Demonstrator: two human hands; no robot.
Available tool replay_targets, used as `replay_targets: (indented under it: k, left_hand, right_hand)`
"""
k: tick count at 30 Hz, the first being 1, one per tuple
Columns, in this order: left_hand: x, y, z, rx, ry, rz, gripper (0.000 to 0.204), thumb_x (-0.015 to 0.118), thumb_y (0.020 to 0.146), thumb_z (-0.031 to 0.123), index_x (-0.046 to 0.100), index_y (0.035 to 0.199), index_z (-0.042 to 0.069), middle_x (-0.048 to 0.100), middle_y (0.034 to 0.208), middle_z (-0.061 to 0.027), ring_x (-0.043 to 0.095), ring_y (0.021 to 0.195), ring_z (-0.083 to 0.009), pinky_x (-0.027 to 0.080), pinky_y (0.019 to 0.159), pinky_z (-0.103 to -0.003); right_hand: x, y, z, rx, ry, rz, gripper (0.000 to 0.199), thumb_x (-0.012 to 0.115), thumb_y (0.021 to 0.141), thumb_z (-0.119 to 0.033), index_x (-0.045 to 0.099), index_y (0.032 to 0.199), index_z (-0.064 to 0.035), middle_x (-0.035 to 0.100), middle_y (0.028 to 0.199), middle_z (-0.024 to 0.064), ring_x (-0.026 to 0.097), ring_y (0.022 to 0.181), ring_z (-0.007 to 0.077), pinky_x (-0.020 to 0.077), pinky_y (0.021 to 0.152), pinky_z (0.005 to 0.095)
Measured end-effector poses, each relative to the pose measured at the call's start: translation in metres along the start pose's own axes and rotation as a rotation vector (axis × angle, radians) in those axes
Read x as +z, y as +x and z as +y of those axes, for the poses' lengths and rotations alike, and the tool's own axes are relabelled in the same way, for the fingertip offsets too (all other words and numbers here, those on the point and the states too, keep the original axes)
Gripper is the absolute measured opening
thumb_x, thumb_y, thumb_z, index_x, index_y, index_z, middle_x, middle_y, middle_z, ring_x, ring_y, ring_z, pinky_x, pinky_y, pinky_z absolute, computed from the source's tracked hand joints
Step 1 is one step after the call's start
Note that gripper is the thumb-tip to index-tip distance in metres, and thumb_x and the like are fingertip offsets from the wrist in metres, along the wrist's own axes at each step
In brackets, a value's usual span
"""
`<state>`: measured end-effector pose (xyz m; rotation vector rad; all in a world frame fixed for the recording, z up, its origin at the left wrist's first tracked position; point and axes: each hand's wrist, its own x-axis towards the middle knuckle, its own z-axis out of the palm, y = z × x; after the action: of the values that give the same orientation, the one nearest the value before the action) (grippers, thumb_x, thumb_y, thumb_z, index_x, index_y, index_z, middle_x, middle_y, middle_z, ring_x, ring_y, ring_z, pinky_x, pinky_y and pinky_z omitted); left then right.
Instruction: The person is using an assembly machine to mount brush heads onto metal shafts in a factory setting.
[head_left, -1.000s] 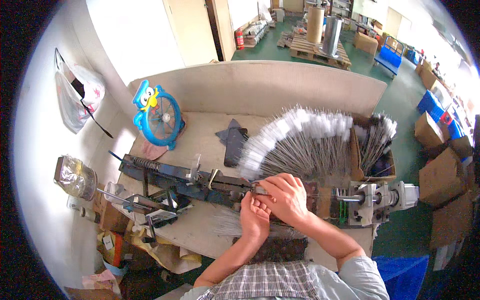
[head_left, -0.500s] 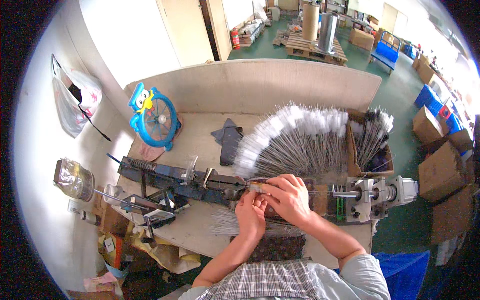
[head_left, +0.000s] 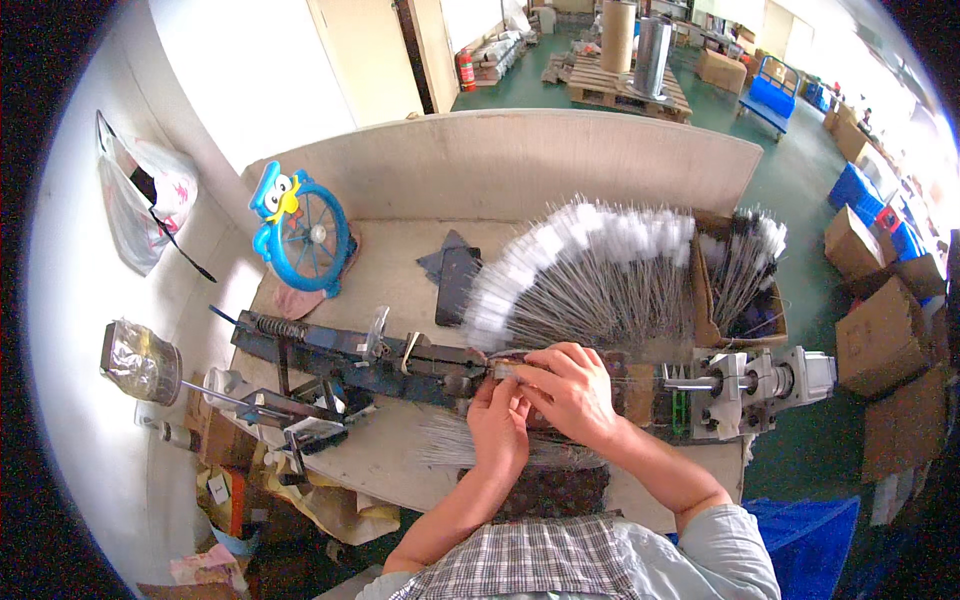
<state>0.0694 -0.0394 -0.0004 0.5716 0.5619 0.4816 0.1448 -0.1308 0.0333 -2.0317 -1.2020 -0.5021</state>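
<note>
My left hand [head_left: 499, 428] is closed, its fingertips pinched at the end of a dark metal clamp [head_left: 458, 372] on a long bench machine. From the right, my right hand [head_left: 572, 395] reaches in with bent, closed fingers, and its fingertips meet the left ones. Something small and pale shows between them, mostly covered by the fingers. To the right of my hands stands the machine's metal spindle head [head_left: 735, 385], with a motor at its end. Loose thin wires [head_left: 455, 440] lie beside my left wrist.
Behind the machine spreads a large fan of white-tipped wire brushes [head_left: 600, 270]. A cardboard box [head_left: 704, 290] beside it holds dark and white brushes. A blue toy-shaped fan [head_left: 305, 235] and a dark phone-like slab [head_left: 459, 285] sit on the bench [head_left: 390, 240]. A lever frame [head_left: 310, 425] stands front left.
The view has shifted slightly. Both hands stay together at the clamp, the right fingers moving only a little; the pale thing between them shows less.
</note>
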Motion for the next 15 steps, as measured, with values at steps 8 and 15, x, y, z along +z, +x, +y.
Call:
replay_targets:
  k: [8,15]
  left_hand:
    - [-0.005,0.002,-0.002,-0.016,-0.043,-0.009,0.008,0.053,0.085,0.007,0.054,0.093,0.006,0.059,0.094,-0.0033,0.056,0.086,-0.0113,0.044,0.076,-0.025]
    - [-0.01,0.005,-0.002,-0.041,-0.176,-0.067,0.01,0.052,0.086,0.013,0.054,0.093,0.006,0.058,0.091,-0.0029,0.055,0.085,-0.0125,0.043,0.079,-0.028]
  right_hand:
    - [0.002,0.001,0.0,-0.008,0.022,-0.001,0.023,0.07,0.064,-0.019,0.068,0.087,-0.0127,0.063,0.094,-0.0002,0.058,0.088,0.0189,0.0439,0.075,0.0341]
    - [0.005,0.005,-0.003,-0.008,0.014,0.055,0.023,0.071,0.065,-0.021,0.068,0.086,-0.0121,0.064,0.091,-0.0001,0.059,0.084,0.0186,0.0443,0.073,0.0333]
